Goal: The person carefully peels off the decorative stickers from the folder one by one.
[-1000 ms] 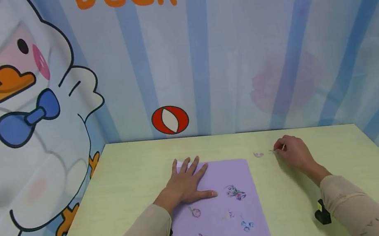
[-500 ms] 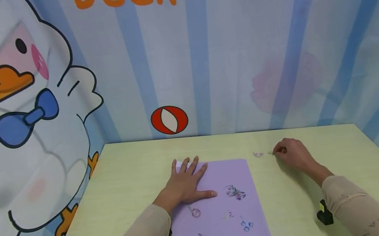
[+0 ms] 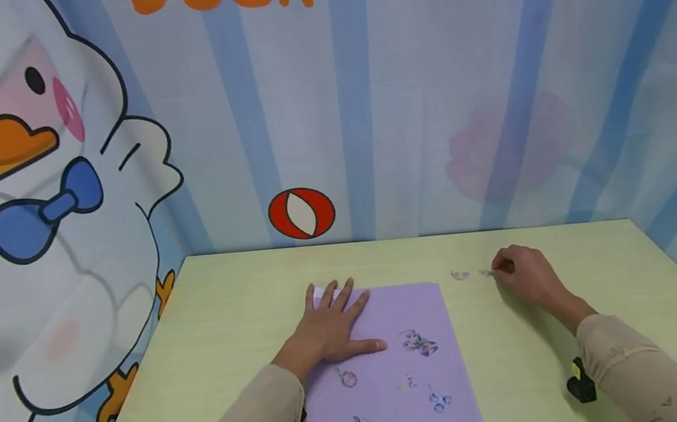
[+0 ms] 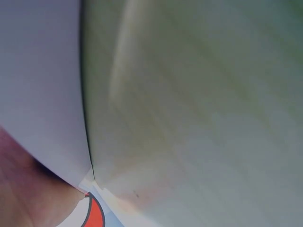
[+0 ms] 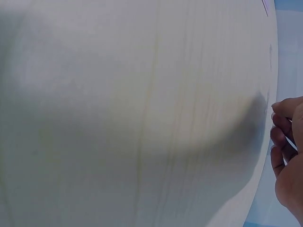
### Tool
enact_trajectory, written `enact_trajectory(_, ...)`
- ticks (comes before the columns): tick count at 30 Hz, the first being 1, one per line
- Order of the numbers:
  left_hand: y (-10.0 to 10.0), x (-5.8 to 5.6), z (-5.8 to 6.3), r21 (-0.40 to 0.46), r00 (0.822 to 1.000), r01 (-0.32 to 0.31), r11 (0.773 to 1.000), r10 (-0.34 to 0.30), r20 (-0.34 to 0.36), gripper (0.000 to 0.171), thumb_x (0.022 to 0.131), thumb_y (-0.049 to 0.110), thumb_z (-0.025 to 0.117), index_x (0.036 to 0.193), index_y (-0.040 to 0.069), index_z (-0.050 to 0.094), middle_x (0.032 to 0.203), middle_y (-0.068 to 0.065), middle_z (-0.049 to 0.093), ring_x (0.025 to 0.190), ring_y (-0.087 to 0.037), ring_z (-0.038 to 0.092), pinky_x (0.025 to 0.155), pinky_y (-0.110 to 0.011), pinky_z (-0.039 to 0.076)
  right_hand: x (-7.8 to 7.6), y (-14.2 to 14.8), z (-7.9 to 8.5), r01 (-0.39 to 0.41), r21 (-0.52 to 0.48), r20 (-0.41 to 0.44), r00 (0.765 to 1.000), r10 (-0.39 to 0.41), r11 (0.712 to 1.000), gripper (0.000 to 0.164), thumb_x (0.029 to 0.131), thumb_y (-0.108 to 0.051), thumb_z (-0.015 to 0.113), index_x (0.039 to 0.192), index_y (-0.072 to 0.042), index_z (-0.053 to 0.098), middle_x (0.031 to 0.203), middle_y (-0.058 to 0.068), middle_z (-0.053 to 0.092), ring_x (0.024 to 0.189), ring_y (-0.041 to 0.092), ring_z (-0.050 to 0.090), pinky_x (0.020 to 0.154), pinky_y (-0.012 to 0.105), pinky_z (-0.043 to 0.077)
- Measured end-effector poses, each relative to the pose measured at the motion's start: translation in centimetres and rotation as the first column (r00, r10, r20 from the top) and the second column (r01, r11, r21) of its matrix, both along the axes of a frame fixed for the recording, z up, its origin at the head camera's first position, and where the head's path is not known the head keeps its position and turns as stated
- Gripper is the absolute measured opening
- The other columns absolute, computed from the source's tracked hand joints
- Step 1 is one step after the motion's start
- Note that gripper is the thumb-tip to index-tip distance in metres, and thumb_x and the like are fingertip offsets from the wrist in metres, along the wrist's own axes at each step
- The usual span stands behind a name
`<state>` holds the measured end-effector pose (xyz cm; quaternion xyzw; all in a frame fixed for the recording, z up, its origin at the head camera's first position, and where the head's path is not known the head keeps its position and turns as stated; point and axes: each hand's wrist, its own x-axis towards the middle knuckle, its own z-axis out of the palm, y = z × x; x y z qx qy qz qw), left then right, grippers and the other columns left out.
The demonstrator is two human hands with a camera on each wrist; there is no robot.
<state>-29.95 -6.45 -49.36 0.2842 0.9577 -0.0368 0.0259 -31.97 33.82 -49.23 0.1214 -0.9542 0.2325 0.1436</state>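
Observation:
In the head view my left hand lies flat with fingers spread on the upper left of a purple folder-like sheet printed or stuck with small flower pictures. My right hand, its fingers curled, is right of the sheet at the back of the table. Thumb and forefinger pinch the right edge of a small flower sticker, low over or touching the tabletop. Another small pinkish sticker lies just left of it. In the right wrist view my right hand shows at the far right edge; the sticker is hard to make out there.
The pale yellow table ends at a striped blue curtain-like backdrop with duck drawings. On the sheet are several flower motifs, among them a bouquet and blue flowers. A black wrist device hangs under the right sleeve.
The right hand dips a little toward the table, then shifts slightly right, with its fingertips staying at the small sticker. The left hand and the purple sheet keep their place.

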Motion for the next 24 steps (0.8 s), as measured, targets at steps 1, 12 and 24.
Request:
enact_trajectory(1,0.0,0.0,0.0,-0.001,1.000,0.001,1.000,-0.001,0.001,0.104,0.078,0.092,0.031,0.160,0.029,0.020,0.166,-0.008,0.012,0.151,-0.036,0.011,0.114,-0.067,0.004,0.0,0.0,0.0,0.005,-0.003,0.004,1.000,-0.005,1.000,0.003,0.088,-0.005,0.071,0.090,-0.003,0.071,0.086,0.009,0.065,0.079,0.024,0.060,0.073,0.042,0.047)
enact_trajectory(12,-0.1,0.1,0.2,0.019,1.000,0.005,1.000,-0.005,0.007,0.104,0.079,0.091,0.033,0.159,0.027,0.022,0.166,-0.009,0.013,0.151,-0.037,0.012,0.114,-0.067,0.004,0.4,-1.6,0.4,-0.037,-0.055,0.019,0.999,0.038,0.998,0.009,0.090,-0.010,0.071,0.093,-0.004,0.075,0.086,0.005,0.067,0.078,0.020,0.063,0.071,0.037,0.051)
enact_trajectory(24,-0.5,-0.4,-0.1,0.122,1.000,0.017,0.992,-0.020,0.021,0.097,0.079,0.090,0.037,0.157,0.032,0.028,0.166,-0.008,0.015,0.151,-0.038,0.006,0.114,-0.067,0.001,1.3,-5.3,0.8,-0.134,-0.069,-0.013,0.991,0.134,0.989,0.012,0.090,-0.015,0.072,0.097,-0.006,0.076,0.084,-0.002,0.065,0.075,0.013,0.059,0.068,0.032,0.048)
